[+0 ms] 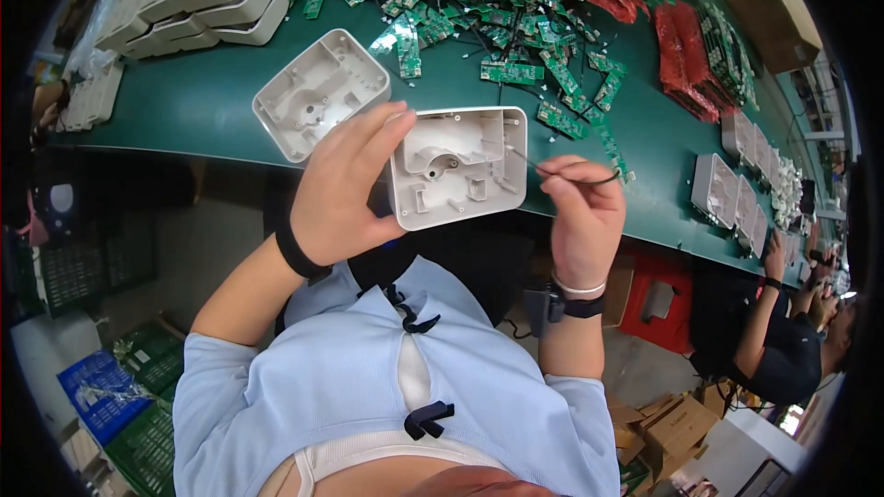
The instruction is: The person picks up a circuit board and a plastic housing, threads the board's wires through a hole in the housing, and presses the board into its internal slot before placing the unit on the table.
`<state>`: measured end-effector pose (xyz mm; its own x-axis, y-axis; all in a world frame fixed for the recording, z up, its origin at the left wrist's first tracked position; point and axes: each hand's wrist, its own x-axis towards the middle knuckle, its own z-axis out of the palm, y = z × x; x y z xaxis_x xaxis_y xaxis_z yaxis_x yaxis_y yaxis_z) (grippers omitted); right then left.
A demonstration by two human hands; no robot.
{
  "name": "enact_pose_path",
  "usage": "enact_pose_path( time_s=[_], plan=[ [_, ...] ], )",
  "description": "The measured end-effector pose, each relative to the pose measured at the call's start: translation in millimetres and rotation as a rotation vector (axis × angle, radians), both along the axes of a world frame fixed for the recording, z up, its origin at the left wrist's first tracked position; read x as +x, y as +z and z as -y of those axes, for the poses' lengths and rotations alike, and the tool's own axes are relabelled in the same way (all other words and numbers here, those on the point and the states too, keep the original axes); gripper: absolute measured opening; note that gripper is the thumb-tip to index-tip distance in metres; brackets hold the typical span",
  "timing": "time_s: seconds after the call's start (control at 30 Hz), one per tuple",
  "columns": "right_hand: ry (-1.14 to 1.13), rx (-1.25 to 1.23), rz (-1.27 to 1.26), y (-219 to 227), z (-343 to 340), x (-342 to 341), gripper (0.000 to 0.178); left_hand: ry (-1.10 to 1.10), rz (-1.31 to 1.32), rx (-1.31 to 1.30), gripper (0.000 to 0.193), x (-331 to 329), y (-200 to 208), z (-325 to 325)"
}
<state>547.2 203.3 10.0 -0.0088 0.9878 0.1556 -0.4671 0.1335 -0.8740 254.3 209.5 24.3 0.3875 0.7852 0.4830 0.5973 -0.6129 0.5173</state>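
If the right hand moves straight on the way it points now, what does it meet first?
Probably the white housing in the left hand, at its right side. The thin tool in the right hand overlaps that edge in the picture, but I cannot tell whether they touch.

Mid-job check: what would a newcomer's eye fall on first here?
Probably the heap of green circuit boards strewn over the far middle of the table. Then the open pale housing at the centre, held in the left hand, with the right hand pointing a thin tool over its right rim. A second pale housing lies beyond it, to the left.
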Motion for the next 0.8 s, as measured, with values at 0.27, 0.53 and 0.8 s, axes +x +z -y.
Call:
enact_pose_path(
  time_s=[0.27,0.53,0.8],
  plan=[
    [0.010,0.186,0.538,22,4,-37,0.019,0.097,0.061,-0.065,0.111,9,0,1],
    [-0.070,0.272,0.551,19,-1,-45,0.017,0.132,-0.006,-0.054,0.111,12,4,0],
    [-0.188,0.227,0.805,22,-7,-54,0.017,0.112,0.017,-0.024,0.112,15,5,0]
  ],
)
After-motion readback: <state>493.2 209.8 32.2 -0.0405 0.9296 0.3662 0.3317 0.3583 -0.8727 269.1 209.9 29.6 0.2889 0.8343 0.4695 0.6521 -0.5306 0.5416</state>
